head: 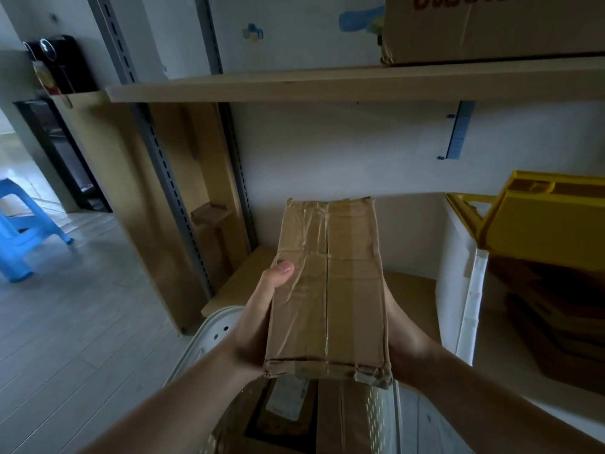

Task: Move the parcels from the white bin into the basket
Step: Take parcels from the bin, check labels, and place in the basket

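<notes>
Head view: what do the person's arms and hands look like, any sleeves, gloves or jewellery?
Both forearms are bare as far as the frame shows: no sleeves in view. The left hand wears no glove or ring, its thumbnail short and unpainted. The right hand is mostly hidden; no glove shows. No watch or band on either wrist.

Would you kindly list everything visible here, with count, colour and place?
Taped parcel: one, brown, held above the basket.
Basket: one, white, perforated, below the hands, parcels inside.
White bin: one, right.
Yellow crates: at least one, far right.
Cardboard box: one, brown, on shelf.
Wooden shelf: one, beige, top.
Stool: one, blue, left floor.
Left hand: grips parcel's left side.
Right hand: holds right side, fingers hidden.
</notes>
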